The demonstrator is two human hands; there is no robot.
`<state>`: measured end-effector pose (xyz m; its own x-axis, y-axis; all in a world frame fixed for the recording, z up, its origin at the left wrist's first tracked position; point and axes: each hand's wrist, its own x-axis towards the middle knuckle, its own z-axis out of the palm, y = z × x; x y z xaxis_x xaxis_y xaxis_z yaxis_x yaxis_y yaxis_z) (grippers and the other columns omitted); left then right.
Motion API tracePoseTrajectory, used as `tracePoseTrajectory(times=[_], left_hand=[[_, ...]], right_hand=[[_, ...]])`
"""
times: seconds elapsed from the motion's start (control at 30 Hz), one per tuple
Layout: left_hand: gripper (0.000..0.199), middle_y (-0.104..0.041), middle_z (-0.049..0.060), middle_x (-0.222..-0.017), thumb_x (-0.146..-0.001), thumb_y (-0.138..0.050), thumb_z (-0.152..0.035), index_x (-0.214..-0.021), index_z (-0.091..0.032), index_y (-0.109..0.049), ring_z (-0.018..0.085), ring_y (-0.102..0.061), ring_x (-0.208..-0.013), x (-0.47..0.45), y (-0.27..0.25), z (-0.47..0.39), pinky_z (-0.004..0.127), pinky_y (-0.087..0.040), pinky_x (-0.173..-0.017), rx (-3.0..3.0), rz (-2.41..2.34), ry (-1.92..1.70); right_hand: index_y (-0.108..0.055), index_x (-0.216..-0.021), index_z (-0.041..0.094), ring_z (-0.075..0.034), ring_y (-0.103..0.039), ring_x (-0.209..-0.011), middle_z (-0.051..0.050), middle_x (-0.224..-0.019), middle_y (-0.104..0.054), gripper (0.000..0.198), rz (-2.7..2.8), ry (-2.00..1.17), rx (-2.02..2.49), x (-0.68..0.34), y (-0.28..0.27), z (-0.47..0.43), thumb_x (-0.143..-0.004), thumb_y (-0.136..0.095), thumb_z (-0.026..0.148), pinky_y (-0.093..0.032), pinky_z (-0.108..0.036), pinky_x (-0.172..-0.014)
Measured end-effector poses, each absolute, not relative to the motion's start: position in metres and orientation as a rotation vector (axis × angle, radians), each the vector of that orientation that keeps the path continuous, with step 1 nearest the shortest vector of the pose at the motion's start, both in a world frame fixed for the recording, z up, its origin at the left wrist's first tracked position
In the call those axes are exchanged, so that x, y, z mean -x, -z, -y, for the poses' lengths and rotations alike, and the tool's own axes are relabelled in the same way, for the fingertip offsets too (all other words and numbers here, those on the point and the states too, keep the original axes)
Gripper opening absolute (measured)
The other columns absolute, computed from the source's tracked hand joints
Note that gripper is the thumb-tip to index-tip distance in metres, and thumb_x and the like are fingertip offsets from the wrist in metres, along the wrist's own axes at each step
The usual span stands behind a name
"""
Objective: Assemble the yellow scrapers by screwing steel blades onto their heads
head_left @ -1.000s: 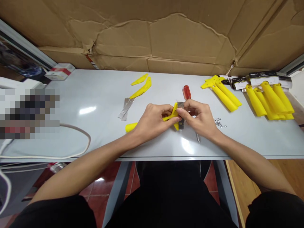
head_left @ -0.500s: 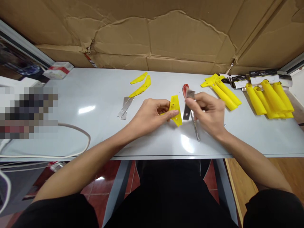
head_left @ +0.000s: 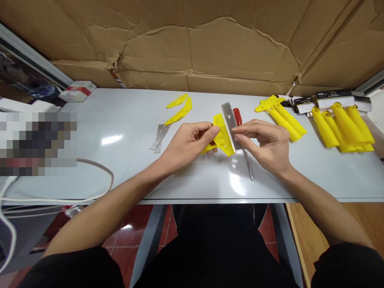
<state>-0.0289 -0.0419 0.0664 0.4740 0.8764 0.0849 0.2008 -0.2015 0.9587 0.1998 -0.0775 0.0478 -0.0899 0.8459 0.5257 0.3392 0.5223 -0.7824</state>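
My left hand (head_left: 195,144) is closed around a yellow plastic scraper handle (head_left: 222,136), its wide head pointing right. Between thumb and fingers, my right hand (head_left: 265,144) pinches a flat metal scraper blade (head_left: 229,122) with small holes. The blade is held upright, close beside the head of the handle. On the table behind the blade lies a screwdriver (head_left: 238,116) with a red grip, its shaft running down toward the front edge. Left of my hands are loose metal blades (head_left: 160,136) and yellow head pieces (head_left: 180,111).
Yellow scraper handles (head_left: 285,118) lie at the right, and several more with black-and-white cards (head_left: 334,98) stand beyond them. A small white-and-red box (head_left: 77,91) sits at the back left. A white cable (head_left: 111,176) loops over the left side. Cardboard (head_left: 210,48) walls off the back.
My right hand has turned the blade so its broad face shows and brought it against or near the scraper head. My left hand has tilted the handle and shifted its thumb upward.
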Motion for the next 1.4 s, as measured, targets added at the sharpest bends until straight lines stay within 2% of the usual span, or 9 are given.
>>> tracePoseTrajectory(times=[0.1, 0.17, 0.4, 0.63, 0.87, 1.03, 1.13, 1.3, 1.4], left_hand=[[0.06, -0.078, 0.004, -0.079, -0.094, -0.074, -0.078, -0.079, -0.02, -0.074, 0.015, -0.072, -0.068, 0.03, -0.066, 0.042, 0.024, -0.06, -0.065, -1.666, -0.965, -0.874], [0.059, -0.077, 0.004, -0.077, -0.095, -0.075, -0.076, -0.08, -0.019, -0.074, 0.014, -0.071, -0.066, 0.03, -0.066, 0.041, 0.024, -0.059, -0.063, -1.665, -0.968, -0.896], [0.044, -0.081, 0.004, -0.085, -0.092, -0.084, -0.064, -0.093, -0.02, -0.08, 0.015, -0.072, -0.073, 0.028, -0.061, 0.047, 0.027, -0.061, -0.072, -1.774, -0.964, -0.943], [0.037, -0.082, 0.004, -0.085, -0.096, -0.08, -0.053, -0.084, -0.019, -0.08, 0.015, -0.07, -0.072, 0.028, -0.058, 0.051, 0.029, -0.058, -0.07, -1.828, -1.071, -0.973], [0.034, -0.082, 0.003, -0.083, -0.093, -0.084, -0.052, -0.083, -0.02, -0.08, 0.015, -0.072, -0.073, 0.026, -0.061, 0.05, 0.029, -0.059, -0.072, -1.782, -1.055, -0.957], [0.031, -0.078, 0.001, -0.075, -0.085, -0.091, -0.048, -0.077, -0.021, -0.078, 0.014, -0.069, -0.062, 0.026, -0.067, 0.048, 0.027, -0.057, -0.061, -1.668, -1.071, -0.995], [0.03, -0.076, 0.001, -0.071, -0.086, -0.09, -0.047, -0.075, -0.022, -0.078, 0.013, -0.067, -0.061, 0.027, -0.068, 0.047, 0.026, -0.056, -0.059, -1.671, -1.075, -0.994], [0.033, -0.073, 0.0, -0.067, -0.09, -0.087, -0.045, -0.07, -0.021, -0.074, 0.012, -0.066, -0.06, 0.026, -0.07, 0.05, 0.025, -0.054, -0.06, -1.701, -1.078, -1.006], [0.028, -0.075, 0.0, -0.069, -0.09, -0.085, -0.037, -0.07, -0.021, -0.075, 0.011, -0.067, -0.06, 0.025, -0.07, 0.051, 0.024, -0.055, -0.06, -1.685, -1.077, -1.015]], right_hand=[[-0.079, -0.124, 0.018, -0.005, -0.074, -0.084, -0.004, -0.098, -0.078, 0.042, 1.573, -0.694, 1.063, -0.198, -0.044, 0.079, -0.09, -0.085, 0.04, -0.065, -0.016, -0.08], [-0.078, -0.128, 0.016, -0.005, -0.075, -0.085, -0.004, -0.098, -0.078, 0.046, 1.595, -0.751, 1.059, -0.198, -0.044, 0.079, -0.089, -0.086, 0.039, -0.065, -0.015, -0.08], [-0.08, -0.123, 0.014, -0.001, -0.069, -0.075, -0.002, -0.094, -0.076, 0.034, 1.73, -0.645, 1.058, -0.189, -0.039, 0.081, -0.096, -0.077, 0.035, -0.062, -0.013, -0.077], [-0.081, -0.112, 0.012, 0.002, -0.064, -0.07, -0.002, -0.089, -0.075, 0.026, 1.776, -0.595, 1.041, -0.183, -0.04, 0.084, -0.097, -0.072, 0.032, -0.056, -0.006, -0.067], [-0.079, -0.111, 0.012, 0.0, -0.068, -0.075, -0.001, -0.089, -0.075, 0.03, 1.84, -0.775, 1.133, -0.188, -0.041, 0.081, -0.096, -0.072, 0.037, -0.057, -0.006, -0.069], [-0.077, -0.091, 0.01, 0.0, -0.069, -0.073, -0.001, -0.083, -0.074, 0.031, 1.861, -0.958, 1.134, -0.189, -0.041, 0.081, -0.098, -0.072, 0.04, -0.054, -0.007, -0.068], [-0.076, -0.091, 0.009, -0.001, -0.07, -0.074, -0.002, -0.084, -0.075, 0.033, 1.82, -1.065, 1.159, -0.189, -0.042, 0.081, -0.096, -0.077, 0.042, -0.054, -0.01, -0.07], [-0.077, -0.092, 0.009, -0.001, -0.065, -0.065, -0.001, -0.076, -0.072, 0.04, 1.737, -1.023, 1.224, -0.186, -0.039, 0.082, -0.091, -0.083, 0.049, -0.05, -0.012, -0.066], [-0.079, -0.093, 0.01, -0.001, -0.067, -0.071, -0.001, -0.083, -0.074, 0.04, 1.754, -1.002, 1.198, -0.186, -0.037, 0.081, -0.093, -0.08, 0.051, -0.052, -0.012, -0.068]])
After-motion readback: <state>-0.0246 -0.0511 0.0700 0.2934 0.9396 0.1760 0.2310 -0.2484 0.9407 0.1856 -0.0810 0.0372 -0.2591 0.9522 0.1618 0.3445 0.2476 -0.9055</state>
